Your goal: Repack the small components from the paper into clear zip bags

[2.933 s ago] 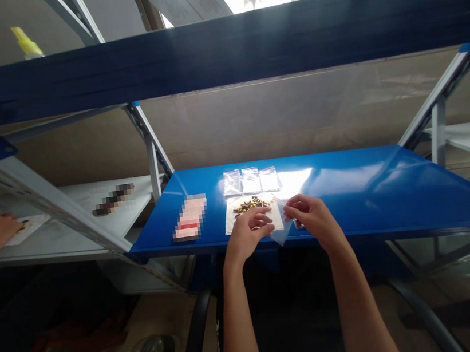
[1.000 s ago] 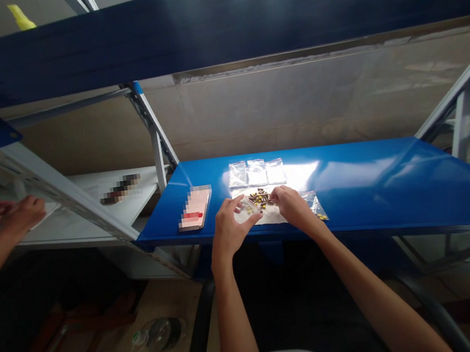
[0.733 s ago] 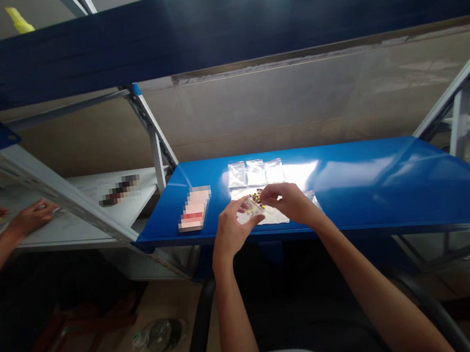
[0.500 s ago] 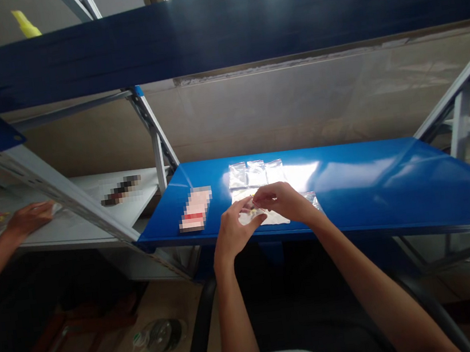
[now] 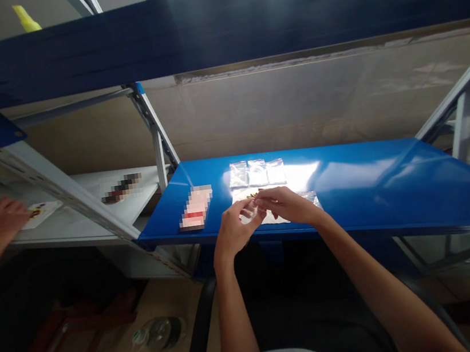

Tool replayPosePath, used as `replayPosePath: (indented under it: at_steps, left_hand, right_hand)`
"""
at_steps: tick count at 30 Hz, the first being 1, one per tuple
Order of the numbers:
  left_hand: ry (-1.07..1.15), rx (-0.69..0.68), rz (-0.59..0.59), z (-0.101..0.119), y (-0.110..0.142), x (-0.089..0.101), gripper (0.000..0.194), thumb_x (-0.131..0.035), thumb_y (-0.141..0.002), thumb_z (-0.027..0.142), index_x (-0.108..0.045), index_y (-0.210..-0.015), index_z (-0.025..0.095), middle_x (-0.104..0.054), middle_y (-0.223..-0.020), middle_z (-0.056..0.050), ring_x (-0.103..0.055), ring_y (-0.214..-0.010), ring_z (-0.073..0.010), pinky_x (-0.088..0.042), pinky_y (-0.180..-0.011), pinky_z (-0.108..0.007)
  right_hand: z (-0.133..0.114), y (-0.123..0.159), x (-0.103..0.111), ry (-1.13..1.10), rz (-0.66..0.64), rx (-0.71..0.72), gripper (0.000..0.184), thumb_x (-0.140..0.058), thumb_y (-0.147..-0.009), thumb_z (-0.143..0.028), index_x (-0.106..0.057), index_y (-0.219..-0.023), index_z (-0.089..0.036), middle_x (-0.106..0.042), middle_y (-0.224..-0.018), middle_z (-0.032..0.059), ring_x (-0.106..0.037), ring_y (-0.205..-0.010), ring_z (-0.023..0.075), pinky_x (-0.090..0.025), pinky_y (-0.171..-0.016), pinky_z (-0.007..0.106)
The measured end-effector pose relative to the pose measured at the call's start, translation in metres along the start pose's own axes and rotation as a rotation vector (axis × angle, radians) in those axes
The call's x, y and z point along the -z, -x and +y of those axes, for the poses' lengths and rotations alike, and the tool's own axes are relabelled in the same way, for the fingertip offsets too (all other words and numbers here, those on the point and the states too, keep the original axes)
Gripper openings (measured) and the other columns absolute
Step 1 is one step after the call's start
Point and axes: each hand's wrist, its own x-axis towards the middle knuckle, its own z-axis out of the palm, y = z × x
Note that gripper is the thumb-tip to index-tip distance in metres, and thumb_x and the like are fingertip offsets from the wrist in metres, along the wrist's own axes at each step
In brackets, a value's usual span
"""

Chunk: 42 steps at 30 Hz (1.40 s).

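My left hand and my right hand meet over a white sheet near the front of the blue shelf. The left hand pinches a small clear bag. My right hand's fingertips are pinched at the bag's mouth, on something too small to make out. A pile of small dark and yellow pieces on the sheet is mostly hidden behind my hands. Another small clear bag with a few yellow pieces lies just right of my right hand.
Three small clear bags lie in a row behind the sheet. A pink, blurred flat item lies at the left of the shelf. Another person's hand rests on the white shelf at far left. A dark beam runs overhead.
My right hand left the pile and came left to the mouth of the bag that my left hand holds. The other person's hand on the left shifted about.
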Motion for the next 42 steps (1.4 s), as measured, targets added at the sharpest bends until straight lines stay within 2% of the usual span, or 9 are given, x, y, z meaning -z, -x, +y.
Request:
replayPosePath:
  at_steps: [5,9,14,19,28,31,34,38,42]
  left_hand:
    - [-0.021,-0.021,0.009,-0.001,-0.002,-0.001,0.044,-0.070,-0.089,0.052,-0.072,-0.119,0.019,-0.075,-0.099,-0.005,-0.066,-0.082,-0.0182,-0.055,-0.076,-0.030]
    - [-0.049,-0.042,0.046,-0.005,-0.001,-0.001,0.042,-0.072,-0.088,0.045,-0.071,-0.121,0.019,-0.075,-0.106,-0.006,-0.068,-0.089,-0.0192,-0.056,-0.081,-0.031]
    - [-0.134,-0.033,0.090,-0.012,-0.001,0.002,0.046,-0.073,-0.086,0.040,-0.068,-0.127,0.018,-0.074,-0.109,-0.007,-0.067,-0.091,-0.0204,-0.056,-0.085,-0.034]
    - [-0.149,-0.009,0.102,-0.016,-0.001,0.003,0.052,-0.076,-0.084,0.040,-0.067,-0.130,0.018,-0.076,-0.105,-0.006,-0.069,-0.093,-0.0221,-0.057,-0.085,-0.034]
    - [-0.156,-0.011,0.069,-0.012,0.001,0.006,0.044,-0.078,-0.081,0.038,-0.071,-0.121,0.021,-0.076,-0.109,-0.007,-0.071,-0.095,-0.0236,-0.057,-0.088,-0.037]
    - [-0.115,0.005,0.051,-0.013,0.002,0.007,0.044,-0.079,-0.081,0.036,-0.070,-0.121,0.022,-0.076,-0.111,-0.007,-0.071,-0.097,-0.0228,-0.057,-0.088,-0.035]
    - [-0.051,0.045,-0.004,-0.013,0.003,0.007,0.045,-0.080,-0.080,0.037,-0.070,-0.121,0.024,-0.076,-0.113,-0.005,-0.072,-0.097,-0.0226,-0.058,-0.084,-0.034]
    - [0.024,0.088,-0.036,-0.012,0.003,0.008,0.047,-0.083,-0.077,0.039,-0.071,-0.120,0.024,-0.076,-0.114,-0.005,-0.072,-0.096,-0.0227,-0.057,-0.079,-0.032]
    - [0.116,0.103,-0.074,-0.011,0.003,0.009,0.050,-0.084,-0.077,0.045,-0.071,-0.119,0.023,-0.076,-0.114,-0.008,-0.073,-0.097,-0.0237,-0.057,-0.077,-0.032]
  right_hand:
    - [0.002,0.002,-0.004,-0.015,0.041,-0.010,0.028,-0.050,-0.103,-0.037,-0.069,-0.097,-0.018,-0.072,-0.086,0.0056,-0.068,-0.070,0.0160,-0.052,-0.063,0.026]
    - [0.009,0.006,-0.001,-0.007,0.116,-0.002,0.024,-0.053,-0.102,-0.036,-0.071,-0.106,-0.020,-0.075,-0.097,0.0066,-0.069,-0.080,0.0186,-0.053,-0.067,0.028]
    - [0.041,0.011,-0.001,0.336,0.285,-0.175,0.011,-0.062,-0.093,-0.017,-0.073,-0.096,-0.017,-0.073,-0.091,0.0078,-0.067,-0.082,0.0212,-0.048,-0.073,0.031]
    - [0.061,0.010,-0.016,0.580,0.239,-0.289,0.013,-0.061,-0.096,-0.015,-0.074,-0.094,-0.017,-0.069,-0.097,0.0114,-0.063,-0.094,0.0242,-0.045,-0.079,0.031]
    - [0.072,0.006,-0.029,0.667,0.187,-0.359,0.016,-0.057,-0.099,-0.020,-0.073,-0.099,-0.017,-0.064,-0.104,0.0145,-0.061,-0.099,0.0258,-0.043,-0.074,0.030]
    - [0.066,0.007,-0.024,0.621,0.243,-0.323,0.016,-0.055,-0.098,-0.014,-0.071,-0.099,-0.016,-0.065,-0.105,0.0154,-0.061,-0.097,0.0253,-0.044,-0.076,0.030]
    - [0.048,0.006,-0.016,0.472,0.280,-0.242,0.016,-0.056,-0.096,-0.012,-0.071,-0.095,-0.015,-0.070,-0.096,0.0121,-0.063,-0.086,0.0224,-0.045,-0.074,0.031]
    - [0.018,0.003,-0.006,0.218,0.186,-0.112,0.009,-0.065,-0.090,-0.016,-0.074,-0.089,-0.019,-0.074,-0.083,0.0050,-0.065,-0.075,0.0183,-0.045,-0.068,0.028]
    - [0.001,-0.005,-0.003,0.145,0.085,-0.060,0.007,-0.071,-0.086,-0.020,-0.078,-0.089,-0.020,-0.076,-0.082,0.0044,-0.066,-0.072,0.0172,-0.046,-0.066,0.027]
